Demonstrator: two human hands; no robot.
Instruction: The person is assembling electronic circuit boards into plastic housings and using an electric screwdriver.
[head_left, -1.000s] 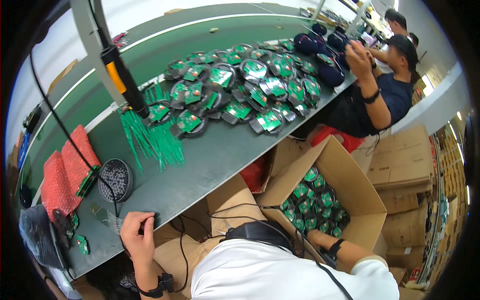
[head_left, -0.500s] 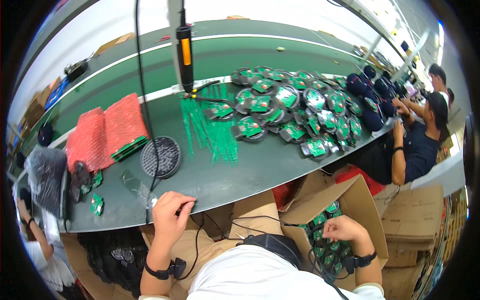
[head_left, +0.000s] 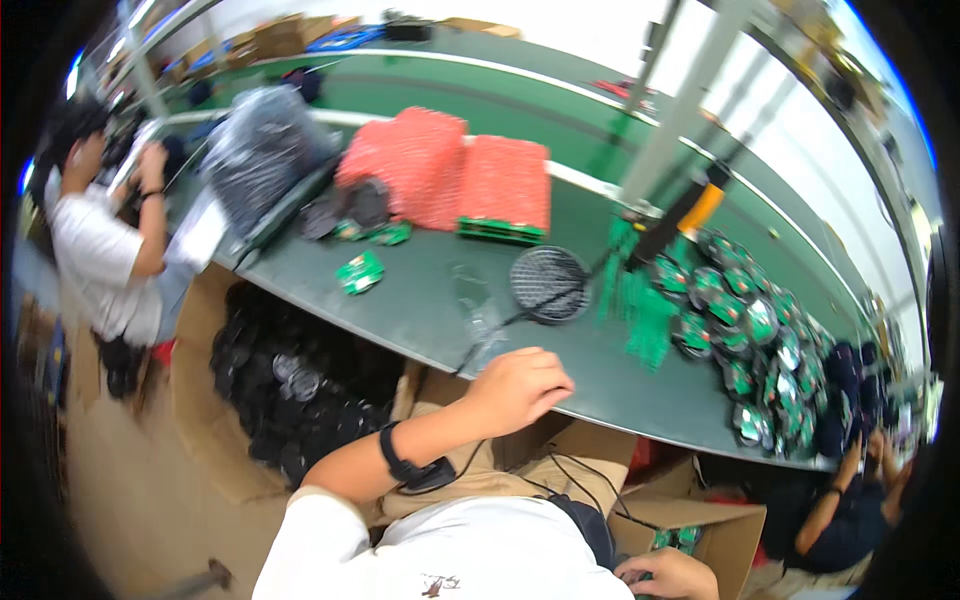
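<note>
My left hand (head_left: 520, 388) hovers over the front edge of the dark green table (head_left: 420, 318), its fingers curled in and nothing visible in them. A black strap (head_left: 397, 455) circles that wrist. At the lower edge, my right hand (head_left: 668, 577) is bent with its fingers closed beside the cardboard box (head_left: 732, 545) of green circuit boards (head_left: 680, 538). Something dark lies at its fingertips, too cut off to name. Beyond my left hand stands a round black tray of small dark parts (head_left: 550, 284), with a clear plastic piece (head_left: 480, 305) near it.
Red bubble wrap (head_left: 410, 165) and stacked boards lie at the back. Round parts with green boards (head_left: 760, 340) are heaped right, below a hanging electric screwdriver (head_left: 680, 215). Another box (head_left: 205, 400) holds black parts. A person in white (head_left: 110, 240) works left, another in dark clothes right.
The view has swung left, so the table's contents sit farther right in the picture. My right hand has gone down to the lower edge; my left remains curled by the table edge.
</note>
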